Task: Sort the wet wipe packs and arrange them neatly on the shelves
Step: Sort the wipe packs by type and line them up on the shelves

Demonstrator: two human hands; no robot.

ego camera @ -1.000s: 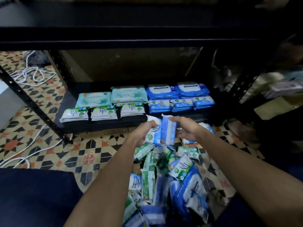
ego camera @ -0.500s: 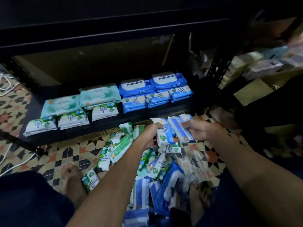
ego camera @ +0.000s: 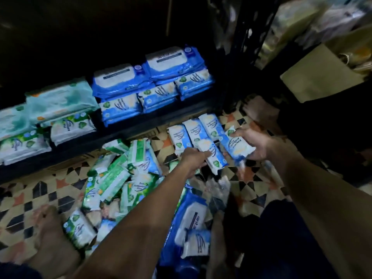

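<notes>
My left hand (ego camera: 191,160) grips a small blue-and-white wipe pack (ego camera: 213,158) above the tiled floor. My right hand (ego camera: 253,143) holds another small blue pack (ego camera: 236,144) beside it. Just beyond them, three more small blue packs (ego camera: 194,130) sit side by side below the black shelf's front edge (ego camera: 120,134); I cannot tell whether they rest on the floor. On the shelf are large blue packs (ego camera: 171,61), small blue packs (ego camera: 120,107), teal packs (ego camera: 60,101) and small green packs (ego camera: 70,127). A loose pile of green packs (ego camera: 112,176) and a large blue pack (ego camera: 191,214) lies on the floor.
My bare foot (ego camera: 50,240) rests on the patterned tiles at the lower left, and another foot (ego camera: 259,109) shows at the right. A black shelf upright (ego camera: 245,29) and a brown carton (ego camera: 322,77) stand at the right. Crumpled clear plastic (ego camera: 217,188) lies near the pile.
The view swung down and right, nearer the floor pile. The bunch of blue packs between my hands has spread out: each hand now holds one, and three sit in a row.
</notes>
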